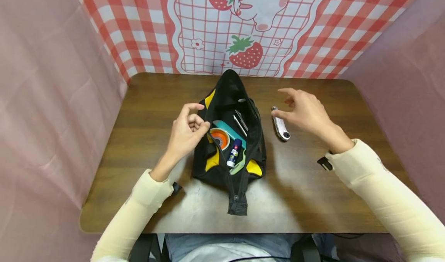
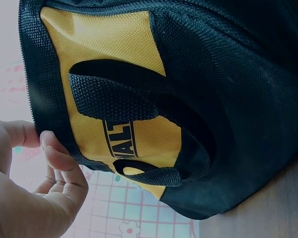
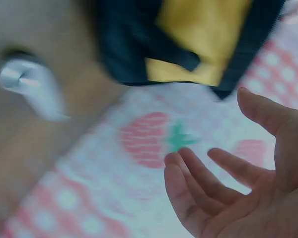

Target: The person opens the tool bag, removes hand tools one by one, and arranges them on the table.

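A black and yellow tool bag [image 1: 255, 168] stands with its zip mouth spread wide. My left hand [image 1: 187, 130] pinches its left rim, with the thumb at the inner side and curled fingers outside. Inside lie an orange tape roll [image 1: 219, 137], a glue stick [image 1: 234, 153], a teal piece [image 1: 226, 130], a pale green piece [image 1: 239, 165] and slim silver items [image 1: 240, 122]. To the bag's right rests a white-handled tool with a ridged edge [image 1: 281, 126], perhaps a folding knife. Over it hovers my right hand [image 1: 306, 109], fingers spread and holding nothing.
The wooden table [image 1: 139, 146] has a red-checked strawberry cloth [image 1: 146, 26] beyond its far edge and pink curtains [image 1: 41, 119] at both sides. A dark strap [image 1: 238, 206] of the bag points toward the front edge.
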`<state>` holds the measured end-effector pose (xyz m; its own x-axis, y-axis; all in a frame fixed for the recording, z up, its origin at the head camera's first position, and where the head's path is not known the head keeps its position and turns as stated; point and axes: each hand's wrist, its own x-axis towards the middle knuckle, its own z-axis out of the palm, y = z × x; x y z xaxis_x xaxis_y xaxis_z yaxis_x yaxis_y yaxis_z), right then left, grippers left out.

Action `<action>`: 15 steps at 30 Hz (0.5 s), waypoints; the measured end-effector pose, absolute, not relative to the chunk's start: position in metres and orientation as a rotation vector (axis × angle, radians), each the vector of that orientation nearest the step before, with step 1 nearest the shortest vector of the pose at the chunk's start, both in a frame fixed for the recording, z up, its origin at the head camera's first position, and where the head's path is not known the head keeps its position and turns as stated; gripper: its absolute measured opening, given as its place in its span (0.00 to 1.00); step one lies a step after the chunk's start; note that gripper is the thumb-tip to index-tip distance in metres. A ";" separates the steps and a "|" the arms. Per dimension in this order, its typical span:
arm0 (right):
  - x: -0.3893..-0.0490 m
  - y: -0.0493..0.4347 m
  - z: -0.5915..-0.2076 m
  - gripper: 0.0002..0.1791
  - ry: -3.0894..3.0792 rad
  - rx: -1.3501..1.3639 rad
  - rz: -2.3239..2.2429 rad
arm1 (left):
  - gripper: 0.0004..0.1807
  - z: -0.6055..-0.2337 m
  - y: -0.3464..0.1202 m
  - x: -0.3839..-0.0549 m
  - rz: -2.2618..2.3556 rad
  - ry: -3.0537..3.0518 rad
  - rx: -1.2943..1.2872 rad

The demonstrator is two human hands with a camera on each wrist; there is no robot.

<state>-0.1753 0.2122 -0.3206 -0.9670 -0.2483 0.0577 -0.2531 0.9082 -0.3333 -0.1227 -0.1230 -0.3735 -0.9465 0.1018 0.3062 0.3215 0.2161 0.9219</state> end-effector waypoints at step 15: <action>-0.180 0.127 -0.252 0.22 -3.020 0.792 0.575 | 0.25 -0.406 -0.130 -0.144 -1.807 -2.277 -0.437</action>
<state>-0.1802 0.1273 -0.2521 -0.8750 -0.4804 0.0594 -0.4686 0.8100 -0.3525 -0.1435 -0.1301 -0.4062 -0.9360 0.1045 0.3360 0.3510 0.2084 0.9129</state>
